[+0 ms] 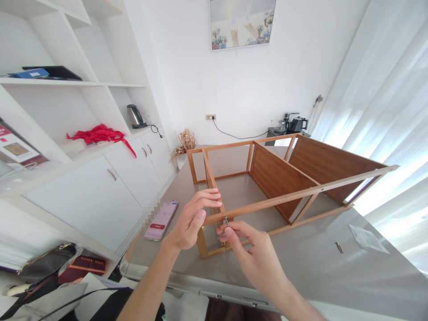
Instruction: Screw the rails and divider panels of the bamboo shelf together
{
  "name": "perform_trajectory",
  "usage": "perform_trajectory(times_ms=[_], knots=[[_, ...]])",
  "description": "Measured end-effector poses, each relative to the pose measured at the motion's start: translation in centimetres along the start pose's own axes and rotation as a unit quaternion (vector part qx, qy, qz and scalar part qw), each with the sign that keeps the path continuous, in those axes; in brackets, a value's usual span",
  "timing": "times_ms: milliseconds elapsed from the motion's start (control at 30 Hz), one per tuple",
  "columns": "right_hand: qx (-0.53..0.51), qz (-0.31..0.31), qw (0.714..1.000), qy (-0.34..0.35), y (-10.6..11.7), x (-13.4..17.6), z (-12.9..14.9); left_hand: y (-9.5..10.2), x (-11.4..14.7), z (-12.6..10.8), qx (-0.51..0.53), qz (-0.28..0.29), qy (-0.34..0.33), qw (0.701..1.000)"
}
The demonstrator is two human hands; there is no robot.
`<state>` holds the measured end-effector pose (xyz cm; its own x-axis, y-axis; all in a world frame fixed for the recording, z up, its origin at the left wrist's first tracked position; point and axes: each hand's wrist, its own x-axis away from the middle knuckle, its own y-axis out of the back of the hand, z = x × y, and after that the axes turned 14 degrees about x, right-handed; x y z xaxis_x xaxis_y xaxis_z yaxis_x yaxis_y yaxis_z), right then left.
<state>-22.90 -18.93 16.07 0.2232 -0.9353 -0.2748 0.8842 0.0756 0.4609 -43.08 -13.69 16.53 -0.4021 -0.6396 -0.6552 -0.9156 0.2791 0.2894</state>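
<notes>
A wooden shelf frame (267,200) with brown panels lies on its side on the grey table. My left hand (192,218) has its fingers stretched out against the edge of the end board (210,171), the thumb apart and near the front rail. Close beside it, my right hand (252,247) pinches a thin grey metal hex key (226,221) at the front rail (264,203), near the corner. The fingers cover part of the key, and its contact with the rail is too small to make out.
On the table (317,272), small bolts (339,247) and a clear plastic bag (368,238) lie right of the frame. A phone (161,220) lies left of my left hand. White cabinets (90,196) stand at left; a coffee maker (284,124) stands behind.
</notes>
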Motion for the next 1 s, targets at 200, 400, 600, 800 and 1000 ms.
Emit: perform_trajectory(times_ms=[200,400,600,800,1000], knots=[[-0.385,-0.002,0.913,-0.138,-3.5,0.7,1.7,-0.1,0.0,0.0,-0.001,-0.003,-0.002,1.0],[-0.476,-0.068,0.862,-0.163,-6.1,1.4,2.0,-0.1,0.0,0.1,-0.002,-0.004,-0.007,1.0],[-0.424,-0.091,0.894,-0.114,-6.1,1.0,1.2,0.0,0.0,-0.1,-0.006,0.0,-0.006,1.0],[-0.394,-0.065,0.911,-0.104,-6.0,1.1,1.7,0.0,0.0,0.0,-0.017,0.0,-0.012,1.0],[-0.09,-0.075,0.99,0.083,-3.5,1.2,0.1,0.0,0.0,0.0,-0.013,0.002,-0.015,1.0]])
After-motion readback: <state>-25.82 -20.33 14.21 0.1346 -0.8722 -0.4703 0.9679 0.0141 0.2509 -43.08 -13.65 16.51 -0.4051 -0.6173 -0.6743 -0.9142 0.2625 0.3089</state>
